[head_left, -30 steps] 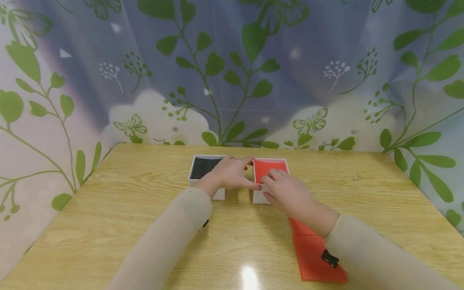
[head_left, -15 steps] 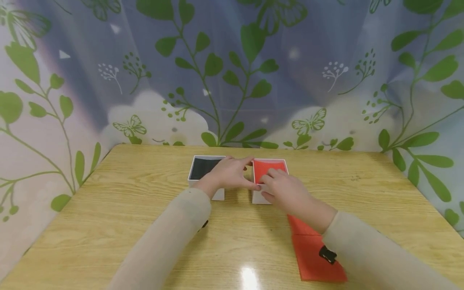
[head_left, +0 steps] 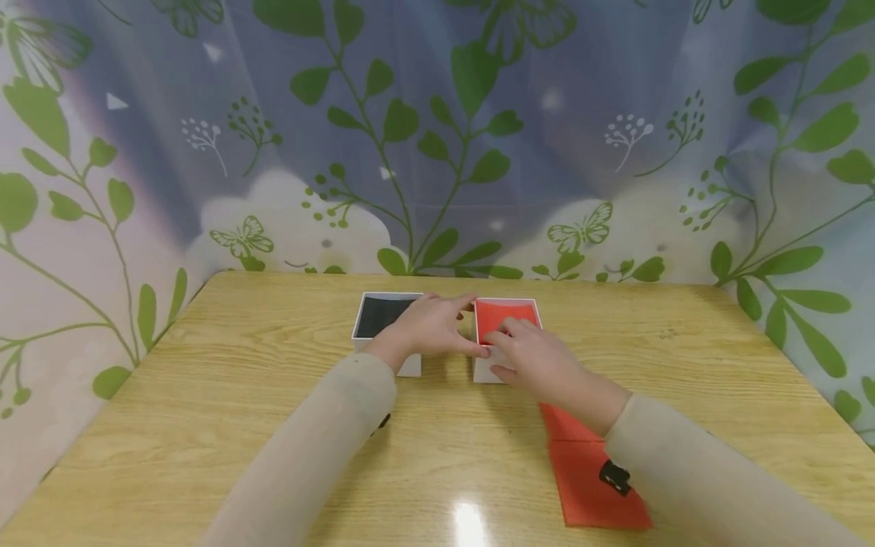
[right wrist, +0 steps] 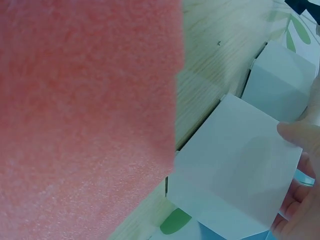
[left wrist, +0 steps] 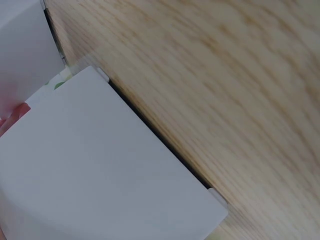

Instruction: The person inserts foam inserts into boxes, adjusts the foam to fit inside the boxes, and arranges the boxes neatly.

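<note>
My left hand [head_left: 434, 325] spans the left side of a white open-topped box [head_left: 488, 371], thumb at its front left corner and fingers at the back. Red soft material [head_left: 504, 313] fills that box up to near its rim. Over the front rim, my right hand [head_left: 540, 361] has bent fingers reaching onto the red material, its thumb lower, outside the front wall; I cannot tell whether it pinches anything. In the right wrist view, the left thumb [right wrist: 290, 132] lies on the box's wall near the rim, while the right hand is out of sight.
A second white box [head_left: 410, 366] with black material [head_left: 383, 315] inside stands to the left, partly behind my left hand. Beneath my right wrist lies a red sheet [head_left: 591, 490] with a line across it. A patterned curtain [head_left: 437, 137] hangs behind the wooden table [head_left: 239, 395].
</note>
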